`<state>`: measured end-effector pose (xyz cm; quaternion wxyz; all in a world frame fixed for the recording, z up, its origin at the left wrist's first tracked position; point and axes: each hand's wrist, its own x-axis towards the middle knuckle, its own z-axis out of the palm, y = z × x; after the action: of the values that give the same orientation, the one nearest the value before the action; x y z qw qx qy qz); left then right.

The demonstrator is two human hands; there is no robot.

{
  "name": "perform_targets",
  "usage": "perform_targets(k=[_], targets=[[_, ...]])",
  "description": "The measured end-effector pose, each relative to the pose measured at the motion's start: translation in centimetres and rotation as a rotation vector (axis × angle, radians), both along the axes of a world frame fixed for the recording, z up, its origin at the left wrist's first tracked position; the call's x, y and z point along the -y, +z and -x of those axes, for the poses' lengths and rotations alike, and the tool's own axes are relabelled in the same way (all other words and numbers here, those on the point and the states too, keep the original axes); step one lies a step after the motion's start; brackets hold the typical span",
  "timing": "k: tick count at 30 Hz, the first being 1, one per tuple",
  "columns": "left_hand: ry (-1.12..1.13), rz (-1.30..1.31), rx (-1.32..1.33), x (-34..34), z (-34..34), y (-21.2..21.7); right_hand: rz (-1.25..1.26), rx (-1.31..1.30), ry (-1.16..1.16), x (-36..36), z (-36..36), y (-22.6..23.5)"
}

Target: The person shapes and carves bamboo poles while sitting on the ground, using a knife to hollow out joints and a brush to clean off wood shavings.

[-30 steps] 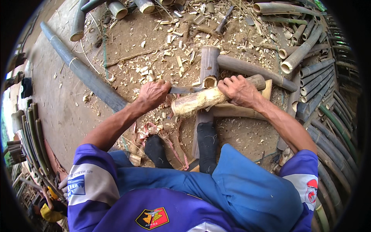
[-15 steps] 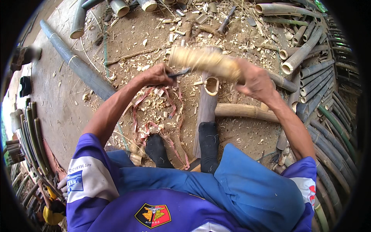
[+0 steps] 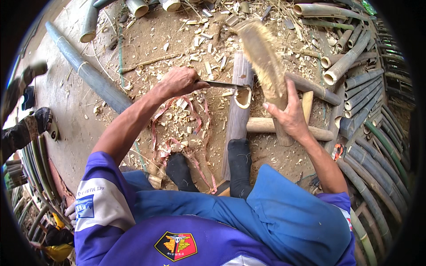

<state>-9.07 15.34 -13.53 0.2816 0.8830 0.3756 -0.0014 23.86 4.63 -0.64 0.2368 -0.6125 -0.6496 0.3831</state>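
Left grip (image 3: pixel 184 80) holds a knife (image 3: pixel 224 84); right grip (image 3: pixel 291 119), frayed bamboo (image 3: pixel 262 53).

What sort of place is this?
Likely a bamboo workshop: pale shavings lie scattered about, bamboo poles are piled at the picture's right, and the left hand holds a knife.

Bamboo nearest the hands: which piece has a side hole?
The grey pole beneath the knife, with a pale-rimmed hole; the frayed piece in the right hand and the crosspiece show none.
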Motion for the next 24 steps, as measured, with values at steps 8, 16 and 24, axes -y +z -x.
perform_targets(k=[8,16,24], targets=[[0.067,0.090,-0.126,0.0,-0.3,0.1,0.237,0.353,0.251,-1.2,0.6,1.0],[0.036,0.125,-0.104,-0.3,-0.6,-0.5,0.553,0.290,0.255,-3.3,3.6,2.1],[0.015,0.184,-0.060,-0.8,0.1,-1.4,0.337,0.020,0.048,-4.6,4.7,1.8]])
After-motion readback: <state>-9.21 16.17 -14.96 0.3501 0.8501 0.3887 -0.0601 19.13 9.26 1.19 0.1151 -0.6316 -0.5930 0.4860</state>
